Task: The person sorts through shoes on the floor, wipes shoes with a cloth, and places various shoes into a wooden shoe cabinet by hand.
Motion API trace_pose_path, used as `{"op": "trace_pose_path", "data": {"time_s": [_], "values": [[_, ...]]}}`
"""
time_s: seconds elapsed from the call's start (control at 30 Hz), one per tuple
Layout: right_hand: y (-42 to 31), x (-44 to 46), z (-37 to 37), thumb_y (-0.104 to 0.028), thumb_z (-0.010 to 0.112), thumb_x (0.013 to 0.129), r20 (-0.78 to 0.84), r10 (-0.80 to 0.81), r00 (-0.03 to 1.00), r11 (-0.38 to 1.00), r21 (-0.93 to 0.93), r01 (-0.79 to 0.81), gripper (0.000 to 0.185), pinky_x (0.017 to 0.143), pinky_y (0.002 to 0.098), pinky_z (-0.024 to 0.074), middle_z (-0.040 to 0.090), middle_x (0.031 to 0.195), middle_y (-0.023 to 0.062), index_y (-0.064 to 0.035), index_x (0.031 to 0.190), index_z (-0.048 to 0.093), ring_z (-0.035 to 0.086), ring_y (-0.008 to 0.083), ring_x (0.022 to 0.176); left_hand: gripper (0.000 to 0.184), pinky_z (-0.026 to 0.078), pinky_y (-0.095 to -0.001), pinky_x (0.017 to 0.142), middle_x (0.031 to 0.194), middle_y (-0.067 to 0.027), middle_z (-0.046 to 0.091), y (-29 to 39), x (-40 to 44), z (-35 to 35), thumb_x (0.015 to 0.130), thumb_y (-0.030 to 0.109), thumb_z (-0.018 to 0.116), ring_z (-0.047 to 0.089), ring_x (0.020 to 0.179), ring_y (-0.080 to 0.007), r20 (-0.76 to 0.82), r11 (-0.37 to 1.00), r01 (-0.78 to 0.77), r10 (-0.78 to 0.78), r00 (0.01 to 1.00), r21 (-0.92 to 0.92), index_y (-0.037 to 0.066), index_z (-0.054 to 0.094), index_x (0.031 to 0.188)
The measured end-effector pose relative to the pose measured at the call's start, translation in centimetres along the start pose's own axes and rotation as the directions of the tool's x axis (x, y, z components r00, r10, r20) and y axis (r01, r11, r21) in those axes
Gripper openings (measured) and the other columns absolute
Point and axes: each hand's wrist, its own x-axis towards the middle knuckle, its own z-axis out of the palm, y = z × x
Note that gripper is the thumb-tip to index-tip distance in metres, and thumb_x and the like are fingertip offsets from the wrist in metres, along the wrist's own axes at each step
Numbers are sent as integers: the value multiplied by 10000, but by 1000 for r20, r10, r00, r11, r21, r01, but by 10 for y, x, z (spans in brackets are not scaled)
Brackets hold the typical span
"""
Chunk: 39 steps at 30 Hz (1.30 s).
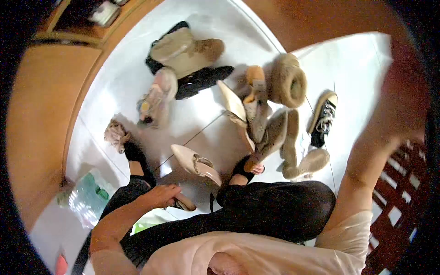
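My left hand (161, 196) is closed around a shoe (185, 202) low over my lap; only part of the shoe shows past my fingers. My right arm stretches up to the right, where my right hand (399, 110) is dim and smeared, so its fingers cannot be made out. Near my left hand lies a beige pointed shoe (195, 162) on the tiles. Farther up are another cream pointed shoe (233, 101), brown boots (277, 133), and a fluffy tan boot (288, 81).
A black laced sneaker (324, 118) lies to the right. Pale sneakers (158, 97) and a black-and-beige pile (181, 50) lie farther back. A clear plastic bag (89, 199) is at left beside a wooden cabinet (43, 123). A dark red lattice (403, 188) stands at right.
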Motion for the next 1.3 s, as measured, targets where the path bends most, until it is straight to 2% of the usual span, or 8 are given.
{"op": "trace_pose_path", "data": {"time_s": [0.07, 0.27, 0.4, 0.53, 0.6, 0.87, 1.07, 1.3], "values": [[0, -30, 23, -125, 536, 847, 111, 242, 964, 966, -125, -228, 169, 686, 268, 472, 595, 826, 59, -19, 977, 559, 575, 154, 728, 444, 447, -461, 727, 957, -165, 540, 15, -3, -24, 677, 140, 587, 548, 862, -384, 82, 998, 24, -19, 996, -54, 54, 402, 1072], [-6, -149, 21, -97, 584, 810, -130, 824, 551, 566, 142, -812, 198, 622, 222, 454, 617, 800, 52, -24, 993, 592, 541, 78, 683, 448, 385, -266, 823, 903, -54, 504, 77, 17, -129, 560, -12, 601, 487, 902, -174, -598, 888, 53, -350, 721, -457, 49, 482, 988], [20, -263, -12, -167, 587, 792, -365, 889, 276, 236, -150, -960, 250, 690, 297, 474, 614, 897, 120, -17, 991, 588, 605, 201, 764, 411, 401, -265, 802, 941, -69, 496, 90, 52, -194, 633, 7, 526, 484, 895, -166, -783, 695, -417, -352, 513, -586, 56, 419, 1027], [22, -344, -12, -357, 602, 751, -285, 952, 109, -54, -510, -858, 512, 846, 402, 425, 542, 1074, 209, -8, 1113, 506, 535, 343, 982, 352, 422, -259, 774, 925, -69, 537, 110, 89, -219, 705, -11, 575, 515, 861, -149, -859, 673, -568, -212, 467, -475, 63, 425, 1016], [18, -358, -7, -388, 618, 728, -211, 975, -74, -152, -382, -911, 608, 852, 410, 425, 538, 1085, 213, 2, 1160, 440, 530, 354, 990, 320, 426, -272, 766, 936, -63, 547, 102, 110, -221, 729, -5, 597, 523, 854, -153, -877, 781, -483, -165, 451, -396, 62, 444, 1002], [18, -374, -3, -247, 543, 715, -382, 913, -144, -194, -96, -976, 450, 768, 410, 443, 603, 897, 227, -31, 1105, 486, 579, 359, 856, 534, 423, -278, 710, 1008, -55, 555, 93, 141, -227, 716, 64, 629, 535, 872, -162, -590, 692, -108, -511, 625, -713, 67, 396, 1197], [5, -415, -10, -155, 487, 732, -393, 919, -9, 66, 176, -982, 322, 635, 280, 431, 603, 763, 93, 13, 991, 578, 534, 156, 684, 558, 481, -344, 735, 992, -95, 583, 85, 158, -221, 659, 22, 616, 568, 865, -231, -690, 764, -174, -428, 584, -621, 41, 429, 1184], [-60, -331, -24, -23, 413, 786, -366, 919, 149, 310, 434, -846, 321, 605, 180, 366, 550, 889, 17, 47, 1070, 543, 454, 70, 690, 595, 441, -326, 791, 1056, -108, 565, 88, 131, -265, 684, 166, 690, 532, 966, -230, -419, 841, 271, -481, 770, -467, 21, 438, 1204]]}}
